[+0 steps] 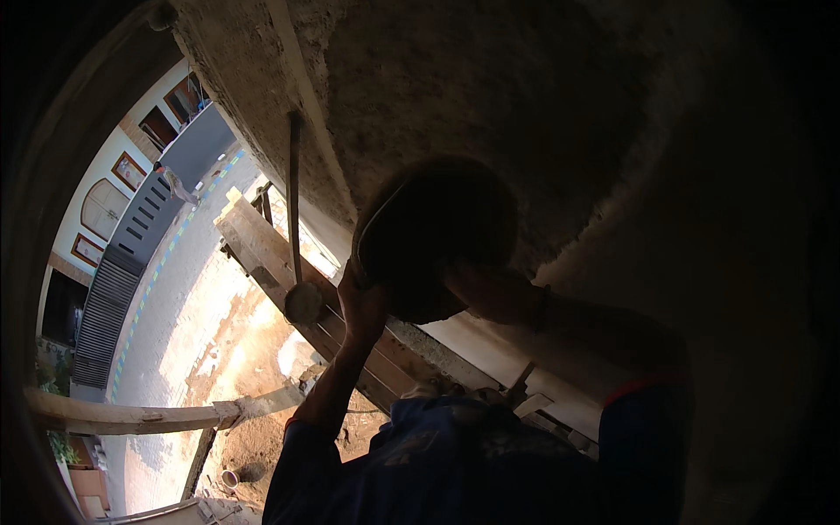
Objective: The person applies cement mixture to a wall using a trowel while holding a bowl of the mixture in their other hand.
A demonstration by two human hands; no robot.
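Grey rough plastered wall (490,96): being worked.
Left hand (360,302): grip clamped on round dark pan (433,236), 12 o'clock overhead.
Right hand (494,293): supports pan; grip state unclear.
Next: steady two-handed support, judged.

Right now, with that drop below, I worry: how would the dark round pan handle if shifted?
The dark round pan probably stays stiff: its rim keeps shape between the left hand and right hand. Two hands on it hint at weight. Being round, it might roll if dropped.
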